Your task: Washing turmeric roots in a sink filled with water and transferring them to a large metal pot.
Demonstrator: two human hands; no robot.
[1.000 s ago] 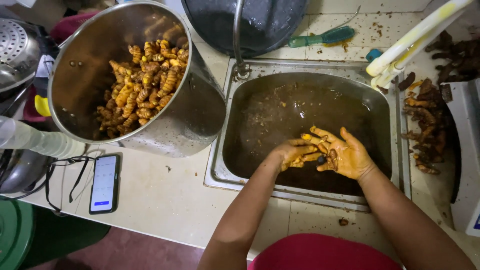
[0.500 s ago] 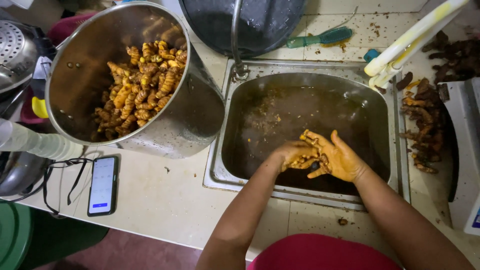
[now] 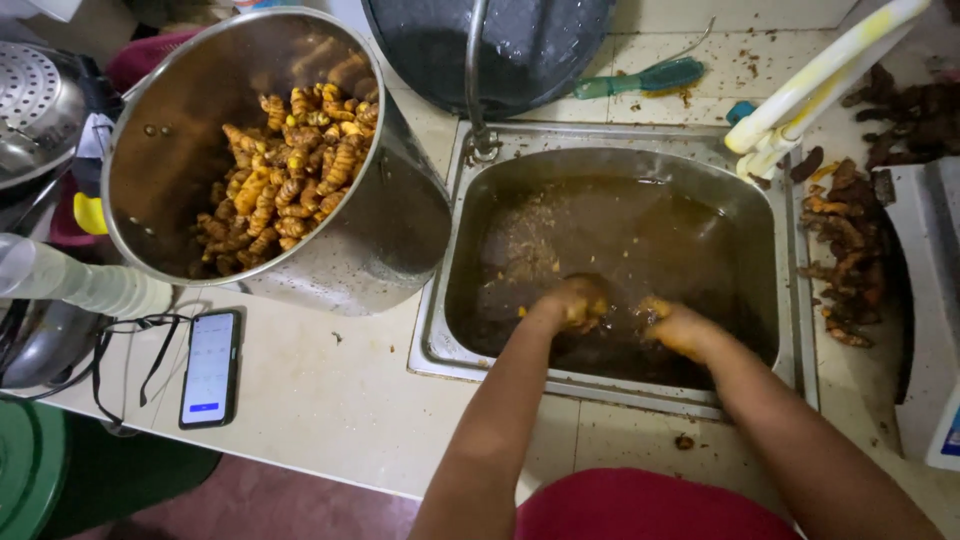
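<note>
Down in the sink (image 3: 790, 260), both hands sit in murky brown water. Left hand (image 3: 578, 303) and right hand (image 3: 672, 325) are half sunk; I cannot tell whether they grip anything. Roots (image 3: 285, 180) fill the big pot (image 3: 400, 235) beside it: probably knobbly, firm, slippery when wet, best scooped in handfuls.

On my counter a smartphone (image 3: 209, 367) lies flat beside a tangled black cable (image 3: 110, 345). A green-handled brush (image 3: 640, 78) rests behind, near a dark round pan (image 3: 520, 45). A perforated metal strainer (image 3: 35, 100) sits at far left.
</note>
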